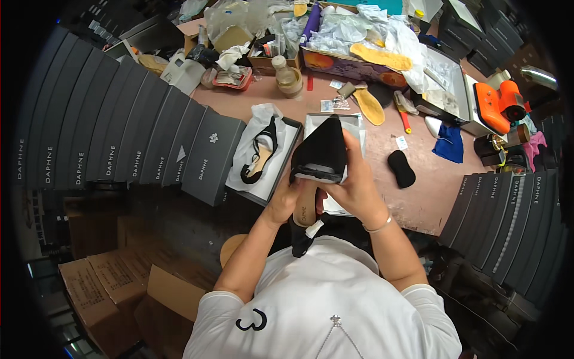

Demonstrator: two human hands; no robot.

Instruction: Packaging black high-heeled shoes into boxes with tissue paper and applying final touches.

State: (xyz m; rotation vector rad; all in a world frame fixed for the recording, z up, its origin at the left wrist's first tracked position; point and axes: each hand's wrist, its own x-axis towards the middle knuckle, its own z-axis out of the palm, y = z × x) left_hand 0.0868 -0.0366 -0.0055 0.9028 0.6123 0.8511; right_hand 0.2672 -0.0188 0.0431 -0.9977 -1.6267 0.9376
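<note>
A black pointed-toe slingback shoe (323, 149) is held up in front of my chest, its toe pointing away from me. My left hand (282, 204) is closed on the shoe's left side, fingers partly hidden beneath it. Around the right side wraps my right hand (360, 188), a thin bracelet at its wrist. The tan insole shows between my hands, and a bit of white paper clings to the strap near me. To the left, a matching shoe (262, 157) lies on white tissue in an open shoebox (272, 186). Another open box (353, 121) is partly hidden behind the held shoe.
Dark grey shoeboxes (119, 125) stand in a row at left, with more (502, 221) at right. On the pink table (424, 200) are a black pad (401, 169), yellow insoles (369, 106), a glue bottle (288, 78), a blue cloth (448, 143) and an orange tool (491, 107).
</note>
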